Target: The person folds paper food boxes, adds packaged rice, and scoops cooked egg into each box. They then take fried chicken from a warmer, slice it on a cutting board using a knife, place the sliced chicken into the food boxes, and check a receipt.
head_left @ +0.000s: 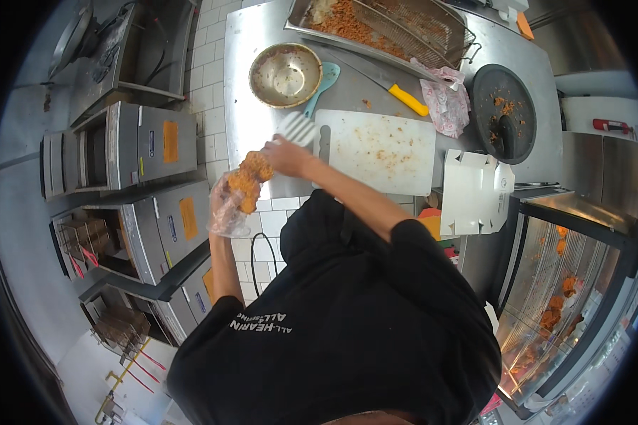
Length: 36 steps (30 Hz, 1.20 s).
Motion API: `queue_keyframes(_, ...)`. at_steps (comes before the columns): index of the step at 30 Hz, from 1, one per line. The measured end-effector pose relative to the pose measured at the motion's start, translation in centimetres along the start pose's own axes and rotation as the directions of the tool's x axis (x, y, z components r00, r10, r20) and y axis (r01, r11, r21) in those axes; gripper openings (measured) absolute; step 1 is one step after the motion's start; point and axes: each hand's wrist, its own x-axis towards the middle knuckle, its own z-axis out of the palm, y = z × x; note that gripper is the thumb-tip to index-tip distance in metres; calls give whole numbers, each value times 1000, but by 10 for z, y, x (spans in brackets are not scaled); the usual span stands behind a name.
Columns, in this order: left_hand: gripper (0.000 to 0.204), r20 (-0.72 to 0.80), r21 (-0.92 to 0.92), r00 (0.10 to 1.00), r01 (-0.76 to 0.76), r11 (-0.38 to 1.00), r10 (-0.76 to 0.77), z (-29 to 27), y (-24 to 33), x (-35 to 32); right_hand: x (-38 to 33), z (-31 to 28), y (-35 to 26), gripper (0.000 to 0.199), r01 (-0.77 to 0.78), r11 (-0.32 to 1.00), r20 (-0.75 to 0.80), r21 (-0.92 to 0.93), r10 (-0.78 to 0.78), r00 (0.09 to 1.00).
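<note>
My left hand (228, 210), in a clear plastic glove, holds a piece of orange breaded fried chicken (250, 180) just off the near left corner of the steel counter (242, 106). My right hand (285, 157) reaches across my body and meets the top of the chicken. It grips a white slotted utensil (298, 127), blurred, which sticks up over the counter beside the white cutting board (379, 150). The board carries scattered crumbs.
On the counter are a metal bowl (285, 74), a teal spatula (324, 81), a yellow-handled knife (403, 98), a crumb-filled tray with a wire basket (404, 25), a black round lid (503, 113) and a white folded carton (475, 193). Fryers (120, 149) stand left, a heated display case (560, 297) right.
</note>
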Motion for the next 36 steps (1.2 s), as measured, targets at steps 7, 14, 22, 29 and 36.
queue_keyframes(7,50,-16,133,997,-70,989,73,0,-6,14,-19,7,5,12,-202,928,-292,314,297,909)
queue_keyframes(14,41,240,732,960,-81,677,-143,46,-49,80,-189,-67,149,32,-938,340,-389,-60,858,336)
queue_keyframes(22,47,665,648,734,-477,594,-135,208,-128,166,-226,-128,164,37,-912,409,-32,25,913,408)
queue_keyframes(29,44,746,664,655,-745,62,-119,204,-118,165,-307,-188,17,30,-909,278,-227,310,950,213)
queue_keyframes(36,53,693,684,710,-702,199,122,234,-145,175,-335,-130,-103,47,-698,-328,62,637,924,-377)
